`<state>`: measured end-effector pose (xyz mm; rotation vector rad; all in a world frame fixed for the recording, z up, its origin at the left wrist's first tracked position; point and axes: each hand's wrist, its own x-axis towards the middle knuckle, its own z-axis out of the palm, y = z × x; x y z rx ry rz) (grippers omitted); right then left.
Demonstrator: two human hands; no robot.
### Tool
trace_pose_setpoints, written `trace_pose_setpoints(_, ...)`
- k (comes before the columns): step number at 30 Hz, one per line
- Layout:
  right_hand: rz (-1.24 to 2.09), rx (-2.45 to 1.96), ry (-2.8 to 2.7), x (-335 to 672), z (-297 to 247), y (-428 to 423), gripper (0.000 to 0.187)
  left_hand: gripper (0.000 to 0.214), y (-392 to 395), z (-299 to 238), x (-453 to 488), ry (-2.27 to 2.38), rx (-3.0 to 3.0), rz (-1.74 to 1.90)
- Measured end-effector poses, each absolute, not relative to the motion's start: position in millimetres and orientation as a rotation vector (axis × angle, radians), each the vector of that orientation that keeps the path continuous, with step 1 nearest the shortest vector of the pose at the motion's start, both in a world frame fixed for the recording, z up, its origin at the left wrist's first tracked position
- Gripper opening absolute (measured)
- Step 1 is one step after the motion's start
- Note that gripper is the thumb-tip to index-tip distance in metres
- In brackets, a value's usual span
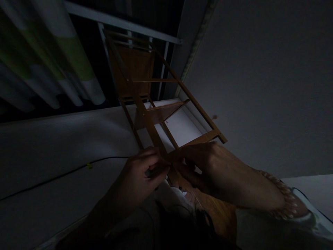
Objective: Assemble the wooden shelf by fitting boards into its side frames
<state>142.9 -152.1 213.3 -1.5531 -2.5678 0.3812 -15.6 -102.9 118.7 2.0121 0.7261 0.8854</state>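
In dim light a brown wooden rack [138,99] with long posts and crossbars stands tilted across the view. My left hand [140,173] is closed in a pinch, thumb and forefinger pressed together in front of the rack's near post. From the other side my right hand [212,166] pinches at almost the same spot, its fingertips meeting those of the left. Whatever lies between the fingertips is too small and dark to make out. A beaded bracelet [283,194] circles my right wrist.
Behind the rack runs a white window railing [125,21]. A green and white curtain [74,57] hangs at the upper left. Along the pale wall a black cable [62,176] stretches toward my left hand. Wooden floor [221,211] shows below my right forearm.
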Motion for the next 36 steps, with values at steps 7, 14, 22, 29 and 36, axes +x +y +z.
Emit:
trace_pose_setpoints(7, 0.131, -1.222, -2.861, 152, 224, -169, 0.034, 0.008, -102, 120, -15, 0.709, 2.010, 0.926)
trace_pose_setpoints(14, 0.155, -1.202, -2.881, 149, 220, -159, 0.022, 0.008, -100, 121, -12, 0.681, 2.074, 0.980)
trace_pose_setpoints(22, 0.301, -1.284, -2.830, 142, 222, -153, 0.028, 0.010, -101, 129, -15, 0.688, 2.181, 1.014)
trace_pose_setpoints(29, 0.216, -1.283, -2.676, 137, 210, -146, 0.013, 0.012, -101, 125, -13, 0.666, 2.166, 1.037)
trace_pose_setpoints(36, 0.189, -1.393, -2.503, 135, 195, -142, 0.013, 0.006, -103, 126, -11, 0.727, 2.084, 0.940)
